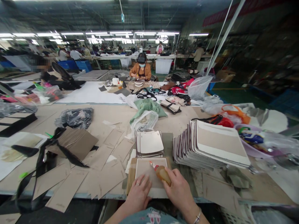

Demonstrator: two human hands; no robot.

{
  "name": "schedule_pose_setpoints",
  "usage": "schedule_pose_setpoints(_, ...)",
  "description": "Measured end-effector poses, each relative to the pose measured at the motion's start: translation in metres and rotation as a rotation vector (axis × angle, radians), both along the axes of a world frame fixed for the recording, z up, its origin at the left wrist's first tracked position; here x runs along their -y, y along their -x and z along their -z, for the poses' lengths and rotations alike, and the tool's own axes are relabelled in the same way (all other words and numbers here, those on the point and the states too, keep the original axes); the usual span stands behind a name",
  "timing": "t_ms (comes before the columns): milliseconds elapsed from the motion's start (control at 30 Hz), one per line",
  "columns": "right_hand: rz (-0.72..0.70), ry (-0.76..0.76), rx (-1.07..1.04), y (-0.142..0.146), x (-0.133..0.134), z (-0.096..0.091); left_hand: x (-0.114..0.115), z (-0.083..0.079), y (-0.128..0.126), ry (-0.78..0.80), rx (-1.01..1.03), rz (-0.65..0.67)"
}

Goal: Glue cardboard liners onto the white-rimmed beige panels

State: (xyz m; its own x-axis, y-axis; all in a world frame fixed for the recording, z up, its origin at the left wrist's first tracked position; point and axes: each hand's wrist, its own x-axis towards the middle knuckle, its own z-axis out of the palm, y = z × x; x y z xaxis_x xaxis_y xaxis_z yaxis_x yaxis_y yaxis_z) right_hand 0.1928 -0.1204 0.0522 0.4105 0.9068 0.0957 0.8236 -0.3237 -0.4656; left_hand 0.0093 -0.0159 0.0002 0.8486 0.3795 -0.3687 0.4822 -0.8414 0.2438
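In the head view, your right hand [175, 184] is wrapped around a bottle [163, 175], its nozzle angled over the panel [145, 170] before you near the table edge. Your left hand [140, 190] lies flat there, gripping nothing, probably to steady it. Both stacks, the small [149, 144] and the big [218, 141], sit close, presumably for easy reach.

At centre lies a green bag [149, 105], a translucent bag [150, 118] touching its near side; plastic-wrapped dark bundle [76, 118] at left, lilac basin [244, 147] at right, orange bag [243, 117] just beyond it; co-worker [142, 72] in brown opposite, white tub [163, 66] farther back.
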Motion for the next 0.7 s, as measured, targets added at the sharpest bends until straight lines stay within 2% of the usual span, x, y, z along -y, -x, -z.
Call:
schedule_pose_setpoints(200,0.130,0.028,0.106,-0.025,0.036,0.005,-0.001,0.001,0.002,-0.009,0.024,0.012)
schedule_pose_setpoints(367,0.193,0.043,0.159,-0.034,0.047,0.005,-0.001,-0.001,0.002,-0.004,0.030,0.005)
schedule_pose_setpoints(533,0.133,-0.007,0.143,-0.029,0.036,0.006,0.000,-0.006,0.000,-0.002,0.009,-0.002)
schedule_pose_setpoints(700,-0.001,-0.027,0.036,-0.010,0.005,0.001,0.001,-0.006,-0.001,-0.008,0.016,-0.001)
